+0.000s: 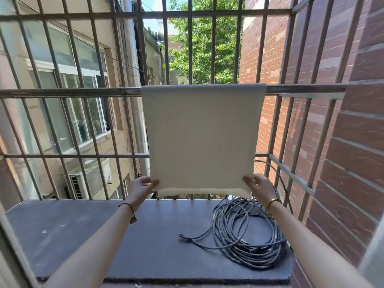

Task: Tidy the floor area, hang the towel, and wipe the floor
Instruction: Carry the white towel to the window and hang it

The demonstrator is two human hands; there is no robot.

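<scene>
- The white towel (200, 138) hangs draped over the horizontal rail (70, 92) of a metal window grille, its top edge folded over the rail and its front face spread flat.
- A fluffier white hem shows along the towel's bottom edge, just above the ledge.
- The left hand (143, 187) pinches the towel's lower left corner, thumb in front of the cloth and fingers behind it.
- The right hand (258, 187) pinches the lower right corner in the same way, so the 2 hands hold the bottom edge stretched between them.
- A red string bracelet (129, 208) sits on the left wrist and a gold bangle (274, 202) on the right wrist.
- Below the towel lies a dark grey ledge (83, 229) that forms the floor of the grille cage.
- A coil of dark grey cable (249, 235) rests on the right part of the ledge, with 1 loose end trailing to the left.
- A red brick wall (342, 142) stands to the right; beyond the bars are a beige building with windows (79, 113) and a green tree (199, 48).
</scene>
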